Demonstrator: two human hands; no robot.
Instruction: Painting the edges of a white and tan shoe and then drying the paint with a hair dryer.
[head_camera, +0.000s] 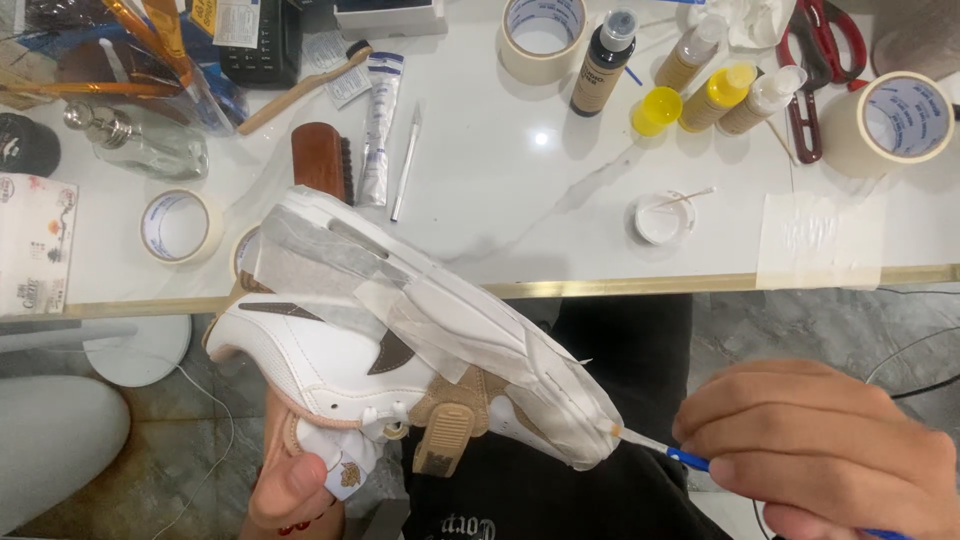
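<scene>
Here the left hand (295, 490) grips the taped sneaker (400, 350) from below; the right hand (815, 450) pinches a small brush (660, 448) against its sole.

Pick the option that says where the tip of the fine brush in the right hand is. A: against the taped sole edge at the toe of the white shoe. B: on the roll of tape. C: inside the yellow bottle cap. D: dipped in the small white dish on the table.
A: the right hand holds the brush with its tip at the toe of the shoe, which the left hand grips from below.
</scene>
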